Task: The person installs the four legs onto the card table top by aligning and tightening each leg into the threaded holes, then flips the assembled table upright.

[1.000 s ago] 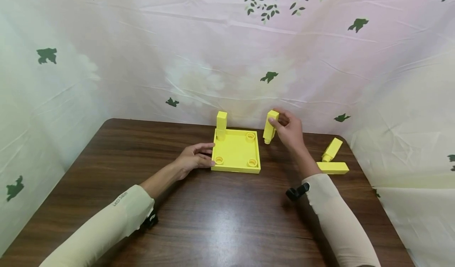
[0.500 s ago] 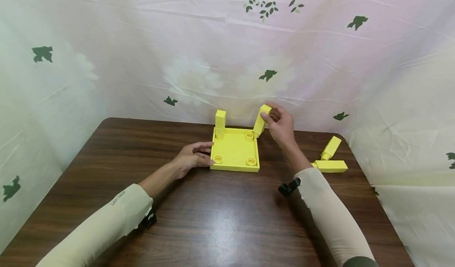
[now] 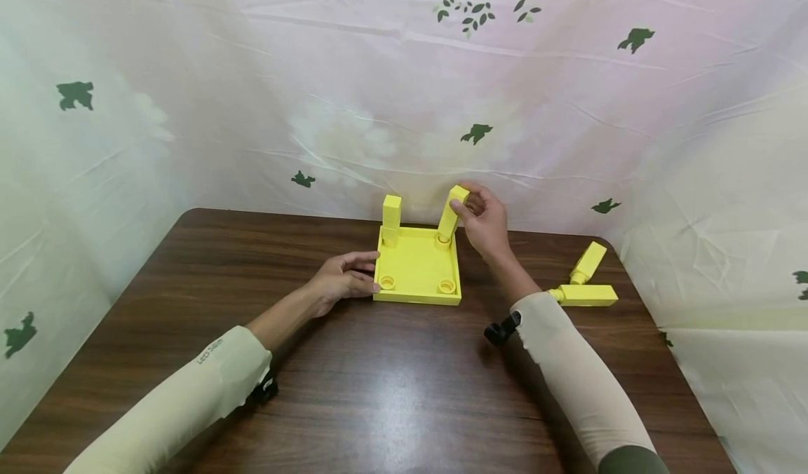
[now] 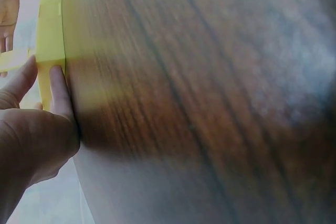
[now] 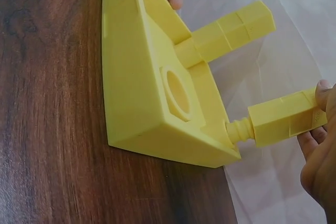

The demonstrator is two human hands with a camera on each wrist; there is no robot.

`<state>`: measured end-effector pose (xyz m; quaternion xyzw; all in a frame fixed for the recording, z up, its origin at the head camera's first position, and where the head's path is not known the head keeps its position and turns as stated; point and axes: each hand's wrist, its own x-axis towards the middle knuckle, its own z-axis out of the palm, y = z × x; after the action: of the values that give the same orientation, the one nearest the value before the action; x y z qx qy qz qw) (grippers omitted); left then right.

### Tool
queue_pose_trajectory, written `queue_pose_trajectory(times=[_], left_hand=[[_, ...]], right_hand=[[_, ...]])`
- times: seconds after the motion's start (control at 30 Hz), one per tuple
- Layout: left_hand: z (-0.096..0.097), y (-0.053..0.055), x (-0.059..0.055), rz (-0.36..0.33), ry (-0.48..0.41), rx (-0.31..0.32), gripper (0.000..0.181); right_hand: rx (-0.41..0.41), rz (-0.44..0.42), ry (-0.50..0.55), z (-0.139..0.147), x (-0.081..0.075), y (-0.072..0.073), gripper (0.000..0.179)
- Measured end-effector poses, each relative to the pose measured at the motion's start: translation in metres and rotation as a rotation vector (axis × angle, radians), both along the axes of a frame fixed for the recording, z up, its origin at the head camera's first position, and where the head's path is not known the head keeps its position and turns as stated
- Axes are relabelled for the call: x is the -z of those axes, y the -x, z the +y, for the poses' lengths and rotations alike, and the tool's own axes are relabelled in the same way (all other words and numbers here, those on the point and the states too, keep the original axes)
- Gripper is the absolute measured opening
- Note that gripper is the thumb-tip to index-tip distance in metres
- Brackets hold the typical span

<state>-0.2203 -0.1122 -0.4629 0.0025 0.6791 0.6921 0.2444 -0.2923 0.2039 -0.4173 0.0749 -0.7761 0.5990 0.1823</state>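
Note:
A square yellow tabletop (image 3: 418, 267) lies with its rim and round corner sockets facing up. One yellow table leg (image 3: 392, 213) stands upright in its back left corner. My left hand (image 3: 341, 280) holds the tabletop's left side, thumb at the front corner; the left wrist view shows its fingertips (image 4: 59, 74) against the wall. With thumb and fingers, my right hand (image 3: 486, 225) grips a second table leg (image 3: 453, 211) near its top. This leg leans right over the back right socket, and its threaded end (image 5: 240, 130) is at the socket, with threads still showing in the right wrist view.
On the right of the dark wooden table (image 3: 379, 376) lie two more yellow legs, one angled (image 3: 588, 262) and one sideways (image 3: 587, 295). A printed cloth (image 3: 252, 109) hangs close behind the table's back edge. The front sockets (image 3: 447, 287) hold no legs.
My right hand has carried the leg left from beside the tabletop to the back right socket, tilting it. My left hand has stayed at the tabletop's left side.

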Motion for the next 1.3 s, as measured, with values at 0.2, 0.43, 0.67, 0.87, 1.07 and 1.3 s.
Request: queue_pose_trajectory(times=[0.2,0.43,0.67,0.87,1.07,1.3], left_hand=[[-0.001,-0.001,0.002,-0.004,-0.005,0.003,0.080],[-0.001,0.000,0.002,0.002,-0.013,0.010,0.080],[-0.001,0.000,0.001,-0.005,-0.011,0.011,0.081],[-0.001,0.001,0.001,-0.008,-0.010,0.010,0.080],[0.000,0.001,0.000,-0.003,-0.008,0.015,0.080],[-0.001,0.000,0.000,-0.009,-0.001,0.008,0.081]], right_hand=[[-0.023,-0.035,0.018,-0.004,0.004,0.000,0.044],[-0.057,-0.051,-0.010,-0.002,0.009,-0.001,0.047],[-0.078,-0.030,-0.099,0.004,0.010,0.001,0.056],[-0.114,-0.032,-0.111,0.008,0.012,0.003,0.052],[-0.139,-0.076,-0.023,0.012,0.009,0.000,0.047],[-0.101,-0.051,-0.085,0.010,0.010,0.000,0.046]])
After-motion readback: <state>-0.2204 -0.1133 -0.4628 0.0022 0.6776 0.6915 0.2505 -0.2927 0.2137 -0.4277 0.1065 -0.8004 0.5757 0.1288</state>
